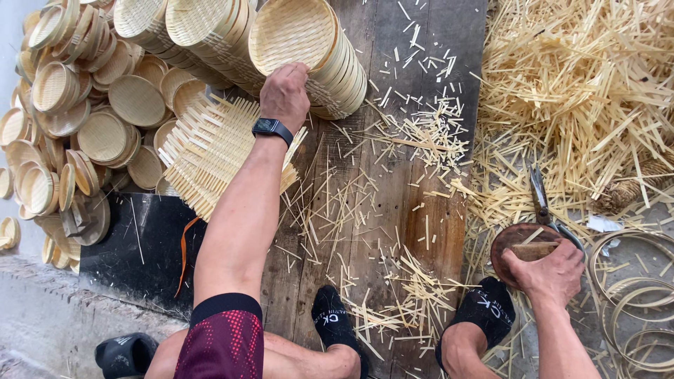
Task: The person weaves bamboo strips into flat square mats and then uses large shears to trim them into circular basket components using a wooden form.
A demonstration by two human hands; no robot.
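Left hand [284,95] is up at the lying stack of woven bamboo trays [309,49], fingers curled over the lower rim of the front tray, gripping it. A black watch [272,128] sits on that wrist. Right hand [551,270] is down low by the right foot, fingers closed around a round dark wooden disc [516,245] with a small wooden block [533,250] on its face.

Out from the left hand: just under the forearm lies a flat woven bamboo mat [207,151], its loose strip ends sticking out all round. To the left, a big heap of small round woven trays [84,119], some nested, some tipped on edge; each looks empty, just weave showing.

Beside the disc, a pair of shears [540,196] lies on the cuttings. Right of that, coiled bamboo hoops [635,295] on the ground. Above them, a deep pile of bamboo strips [583,91].

Underneath it all, dark wooden planks [393,175] littered with slivers, a black sheet [133,253] at the left, grey concrete beyond. Black socks on both feet.
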